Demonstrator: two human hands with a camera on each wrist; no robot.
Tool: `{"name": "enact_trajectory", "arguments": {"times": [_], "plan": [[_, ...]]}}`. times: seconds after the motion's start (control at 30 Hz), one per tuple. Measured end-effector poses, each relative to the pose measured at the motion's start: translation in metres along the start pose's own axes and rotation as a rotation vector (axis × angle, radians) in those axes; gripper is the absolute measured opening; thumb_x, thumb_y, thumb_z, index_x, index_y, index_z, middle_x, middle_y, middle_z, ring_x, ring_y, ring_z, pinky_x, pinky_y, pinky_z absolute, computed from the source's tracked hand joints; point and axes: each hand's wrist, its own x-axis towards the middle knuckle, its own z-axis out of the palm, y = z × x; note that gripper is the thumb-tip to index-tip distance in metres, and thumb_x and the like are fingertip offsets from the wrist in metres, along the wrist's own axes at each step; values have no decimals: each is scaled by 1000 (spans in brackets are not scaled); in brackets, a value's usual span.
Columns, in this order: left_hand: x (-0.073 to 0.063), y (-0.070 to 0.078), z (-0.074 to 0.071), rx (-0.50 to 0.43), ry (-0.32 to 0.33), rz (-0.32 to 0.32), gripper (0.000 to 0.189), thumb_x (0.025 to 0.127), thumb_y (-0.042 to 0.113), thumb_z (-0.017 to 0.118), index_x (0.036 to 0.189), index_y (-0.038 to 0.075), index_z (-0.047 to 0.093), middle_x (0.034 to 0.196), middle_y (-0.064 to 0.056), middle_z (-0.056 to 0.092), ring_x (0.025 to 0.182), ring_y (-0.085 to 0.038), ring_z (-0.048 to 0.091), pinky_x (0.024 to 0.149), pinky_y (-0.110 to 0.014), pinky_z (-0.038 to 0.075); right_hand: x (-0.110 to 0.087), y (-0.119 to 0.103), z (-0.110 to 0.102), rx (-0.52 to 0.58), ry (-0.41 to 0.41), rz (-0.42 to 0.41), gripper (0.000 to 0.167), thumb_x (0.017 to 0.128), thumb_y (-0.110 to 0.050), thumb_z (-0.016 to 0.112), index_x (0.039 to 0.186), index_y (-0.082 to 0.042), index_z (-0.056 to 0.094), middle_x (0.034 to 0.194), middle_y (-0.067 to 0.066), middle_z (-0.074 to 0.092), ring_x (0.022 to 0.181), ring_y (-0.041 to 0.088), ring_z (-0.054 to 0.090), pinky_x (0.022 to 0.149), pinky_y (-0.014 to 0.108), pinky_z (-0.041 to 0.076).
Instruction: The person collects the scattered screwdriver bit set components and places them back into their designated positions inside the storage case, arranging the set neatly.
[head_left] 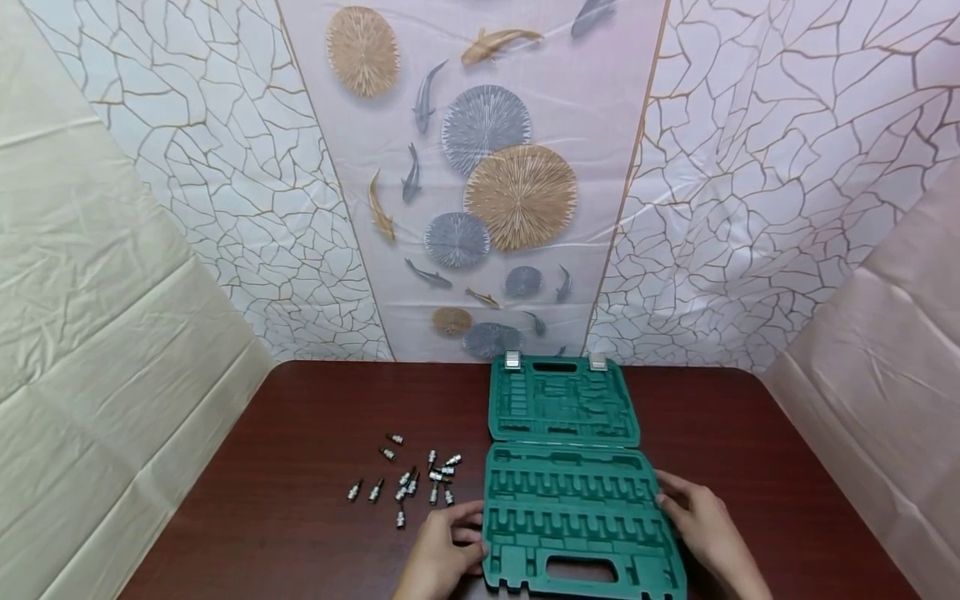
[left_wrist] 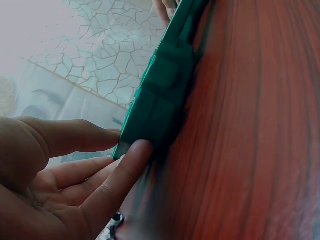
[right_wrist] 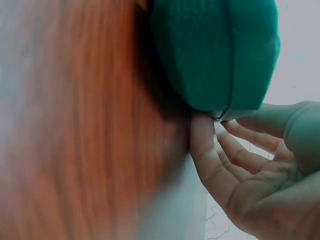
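Note:
An open green plastic tool case (head_left: 577, 537) lies on the table, its moulded tray towards me and its lid (head_left: 573, 429) folded back. My left hand (head_left: 442, 546) holds the tray's left edge between thumb and fingers; the left wrist view shows the fingertips (left_wrist: 142, 145) on the case's side. At the right edge, my right hand (head_left: 705, 525) grips the case, with the thumb and fingers (right_wrist: 202, 135) meeting its rim in the right wrist view. The visible slots in the tray hold nothing.
Several small silver bit sockets (head_left: 401, 520) with dark tips lie scattered left of the case on the dark red wooden table (head_left: 300, 533). Two pale latches (head_left: 512, 360) sit on the lid's far edge. A patterned cloth backdrop (head_left: 465, 125) hangs behind the table.

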Motion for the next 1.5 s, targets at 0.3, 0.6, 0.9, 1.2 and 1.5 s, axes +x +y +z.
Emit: {"name": "enact_trajectory", "arguments": {"times": [0.3,0.6,0.9,1.2,1.5], "plan": [[-2,2,-10,12,4,-70,55,90,-13,71,143,-8,59,121,-12,70,89,-17,69,67,-40,63,1,-9,7,37,6,8,48,106,-8,61,151,6,52,109,13,74,77,18,65,64,38,52],[-3,-2,-18,9,14,-75,56,89,-12,71,144,-8,58,122,-14,70,91,-17,70,68,-40,63,2,-12,13,54,-5,-21,50,104,-6,64,150,8,51,111,15,74,87,22,71,65,38,58],[-2,-3,-24,14,5,-113,56,90,-13,70,145,-7,58,123,-13,71,91,-18,71,70,-40,64,4,-10,16,78,-55,-4,54,107,-10,62,155,6,46,114,15,71,92,23,70,69,40,58],[-3,-3,-27,0,-7,-110,56,91,-13,69,146,-8,56,125,-14,70,94,-18,71,71,-41,64,4,-11,17,69,-73,-39,56,107,-12,62,156,8,42,108,9,69,99,25,69,72,39,54],[-3,-5,-30,-17,-29,-108,56,93,-10,69,147,-8,54,127,-15,69,97,-21,72,75,-41,64,-5,-8,16,199,-79,31,53,108,-15,62,153,8,46,122,18,66,107,31,68,77,43,59]]}}
